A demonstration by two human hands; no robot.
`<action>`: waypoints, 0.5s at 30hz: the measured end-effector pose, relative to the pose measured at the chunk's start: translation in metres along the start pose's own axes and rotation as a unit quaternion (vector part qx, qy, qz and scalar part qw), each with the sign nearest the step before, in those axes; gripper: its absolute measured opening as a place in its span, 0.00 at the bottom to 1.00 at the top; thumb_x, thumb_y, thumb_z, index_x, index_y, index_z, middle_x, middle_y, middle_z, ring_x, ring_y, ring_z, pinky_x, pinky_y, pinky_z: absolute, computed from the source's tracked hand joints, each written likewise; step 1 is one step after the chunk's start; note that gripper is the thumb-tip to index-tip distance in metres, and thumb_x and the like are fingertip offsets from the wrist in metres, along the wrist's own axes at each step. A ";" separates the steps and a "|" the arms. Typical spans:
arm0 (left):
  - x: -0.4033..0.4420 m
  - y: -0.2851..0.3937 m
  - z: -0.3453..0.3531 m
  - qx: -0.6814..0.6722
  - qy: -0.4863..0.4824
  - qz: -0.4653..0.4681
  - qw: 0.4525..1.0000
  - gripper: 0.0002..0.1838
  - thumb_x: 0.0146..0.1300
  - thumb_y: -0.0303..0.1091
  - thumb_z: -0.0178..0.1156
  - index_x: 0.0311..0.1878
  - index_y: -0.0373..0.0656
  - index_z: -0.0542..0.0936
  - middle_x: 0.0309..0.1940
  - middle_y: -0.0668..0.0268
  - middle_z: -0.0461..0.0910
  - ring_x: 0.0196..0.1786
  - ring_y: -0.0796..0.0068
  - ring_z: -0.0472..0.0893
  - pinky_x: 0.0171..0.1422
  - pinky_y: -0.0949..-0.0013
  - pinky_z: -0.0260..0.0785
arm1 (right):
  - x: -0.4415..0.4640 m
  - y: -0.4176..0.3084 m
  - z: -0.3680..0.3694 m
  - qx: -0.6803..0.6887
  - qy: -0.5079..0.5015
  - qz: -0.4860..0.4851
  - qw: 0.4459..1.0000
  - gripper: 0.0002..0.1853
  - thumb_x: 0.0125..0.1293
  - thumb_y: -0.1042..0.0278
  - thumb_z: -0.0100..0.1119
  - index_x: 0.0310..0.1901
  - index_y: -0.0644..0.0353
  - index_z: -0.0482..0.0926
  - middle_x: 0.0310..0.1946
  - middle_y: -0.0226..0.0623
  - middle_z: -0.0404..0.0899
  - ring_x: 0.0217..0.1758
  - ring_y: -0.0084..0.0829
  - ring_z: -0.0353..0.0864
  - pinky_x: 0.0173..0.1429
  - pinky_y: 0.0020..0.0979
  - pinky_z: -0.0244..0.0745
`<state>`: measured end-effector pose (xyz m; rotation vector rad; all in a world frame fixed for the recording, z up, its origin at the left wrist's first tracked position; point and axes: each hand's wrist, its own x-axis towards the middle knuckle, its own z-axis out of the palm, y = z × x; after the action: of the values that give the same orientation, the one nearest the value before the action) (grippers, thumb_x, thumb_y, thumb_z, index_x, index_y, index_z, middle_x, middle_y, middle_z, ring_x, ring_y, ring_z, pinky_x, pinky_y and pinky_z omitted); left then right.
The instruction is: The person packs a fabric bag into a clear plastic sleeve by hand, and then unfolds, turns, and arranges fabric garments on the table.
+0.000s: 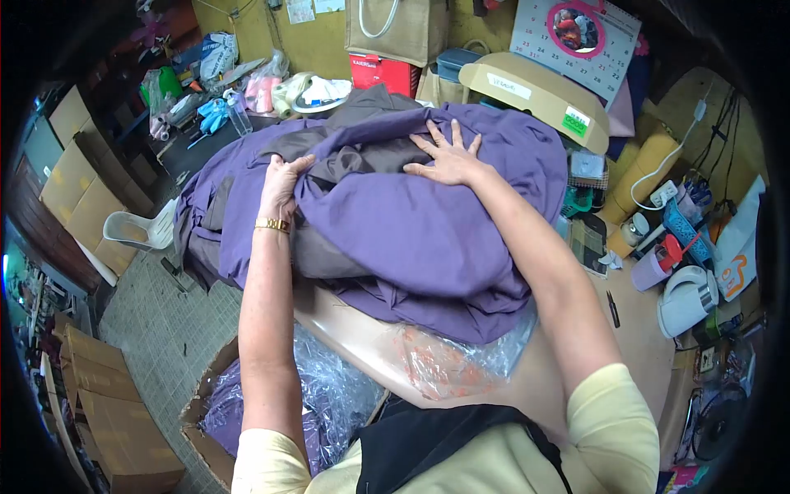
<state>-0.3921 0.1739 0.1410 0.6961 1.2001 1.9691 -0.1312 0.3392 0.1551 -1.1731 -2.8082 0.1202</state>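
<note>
A big heap of purple fabric with a dark grey lining (411, 222) covers much of the table (354, 329). At its left part, my left hand (284, 177) is closed on a fold of the purple fabric, with a gold watch on the wrist. My right hand (448, 156) lies flat on the heap near its far side, fingers spread over purple cloth and grey lining. Under the near edge of the fabric, a clear plastic bag (453, 362) with orange print sticks out on the table.
Below the table's left edge, an open cardboard box (197, 412) holds purple cloth in clear plastic. A white plastic chair (144, 226) stands at left. On the right are a white kettle (687, 300), a pink cup (650, 267) and a black pen (613, 309).
</note>
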 end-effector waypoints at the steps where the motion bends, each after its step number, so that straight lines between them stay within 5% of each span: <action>1: 0.008 -0.009 -0.010 0.121 0.022 0.055 0.991 0.17 0.59 0.26 0.68 0.48 0.30 0.74 0.36 0.57 0.83 0.35 0.73 0.84 0.39 0.72 0.79 | 0.017 0.009 0.022 0.002 0.001 -0.007 1.000 0.47 0.57 0.22 0.50 0.76 0.30 0.53 0.80 0.40 0.33 0.80 0.60 0.20 0.69 0.77 0.20; 3: -0.009 0.006 -0.016 0.294 0.069 0.133 0.944 0.28 0.61 0.31 0.68 0.61 0.30 0.71 0.43 0.57 0.84 0.41 0.75 0.83 0.42 0.78 0.74 | 0.057 0.025 0.051 -0.004 -0.011 -0.017 1.000 0.45 0.58 0.32 0.56 0.76 0.27 0.50 0.80 0.35 0.29 0.79 0.61 0.18 0.69 0.78 0.23; 4: -0.010 0.009 -0.039 0.397 0.055 0.206 0.893 0.37 0.60 0.41 0.69 0.67 0.31 0.67 0.52 0.51 0.82 0.50 0.66 0.83 0.53 0.70 0.74 | 0.066 0.028 0.064 -0.004 -0.013 -0.034 0.999 0.45 0.58 0.32 0.56 0.76 0.27 0.50 0.80 0.35 0.29 0.79 0.61 0.18 0.69 0.78 0.23; 6: -0.044 0.009 -0.062 0.609 0.110 0.247 0.746 0.42 0.57 0.51 0.69 0.66 0.32 0.68 0.57 0.46 0.78 0.60 0.54 0.78 0.64 0.59 0.69 | 0.064 0.035 0.093 0.044 0.059 -0.018 0.997 0.46 0.58 0.41 0.60 0.76 0.25 0.48 0.80 0.33 0.28 0.79 0.62 0.19 0.68 0.80 0.27; 8: -0.057 -0.023 -0.091 0.677 0.090 0.204 0.702 0.46 0.55 0.60 0.67 0.66 0.31 0.70 0.60 0.40 0.74 0.66 0.50 0.73 0.69 0.60 0.64 | 0.066 0.040 0.098 0.037 0.061 -0.022 0.997 0.46 0.58 0.42 0.60 0.76 0.24 0.47 0.80 0.33 0.28 0.79 0.63 0.19 0.68 0.80 0.27; 10: -0.067 -0.034 -0.092 0.592 0.089 0.110 0.793 0.44 0.55 0.58 0.67 0.64 0.30 0.71 0.57 0.39 0.76 0.63 0.49 0.75 0.68 0.60 0.66 | 0.066 0.047 0.100 0.034 0.065 -0.024 0.997 0.45 0.59 0.43 0.60 0.76 0.24 0.47 0.80 0.33 0.28 0.79 0.63 0.19 0.68 0.80 0.28; 13: -0.061 -0.025 -0.099 0.601 0.124 0.116 0.781 0.33 0.59 0.51 0.66 0.55 0.28 0.78 0.48 0.43 0.82 0.53 0.52 0.82 0.59 0.61 0.71 | 0.070 0.052 0.062 0.099 -0.088 -0.020 0.991 0.47 0.57 0.37 0.62 0.76 0.27 0.49 0.80 0.35 0.29 0.78 0.65 0.19 0.72 0.74 0.28; 14: -0.058 -0.020 -0.103 0.608 0.133 0.118 0.774 0.28 0.61 0.47 0.66 0.52 0.28 0.80 0.46 0.45 0.83 0.50 0.55 0.84 0.56 0.63 0.72 | 0.090 0.069 0.063 0.087 -0.076 -0.072 0.991 0.48 0.53 0.33 0.64 0.75 0.34 0.56 0.79 0.44 0.36 0.80 0.62 0.28 0.78 0.61 0.29; 15: -0.052 -0.020 -0.112 0.541 0.159 0.133 0.815 0.18 0.65 0.41 0.63 0.44 0.31 0.83 0.38 0.59 0.87 0.39 0.68 0.84 0.49 0.67 0.72 | 0.086 0.067 0.039 0.050 -0.076 -0.121 0.989 0.46 0.54 0.36 0.65 0.73 0.41 0.61 0.77 0.49 0.44 0.79 0.60 0.38 0.78 0.56 0.36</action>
<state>-0.4385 0.0810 0.0713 1.1352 2.6030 1.4762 -0.1487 0.4461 0.1138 -0.8277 -3.0088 0.3396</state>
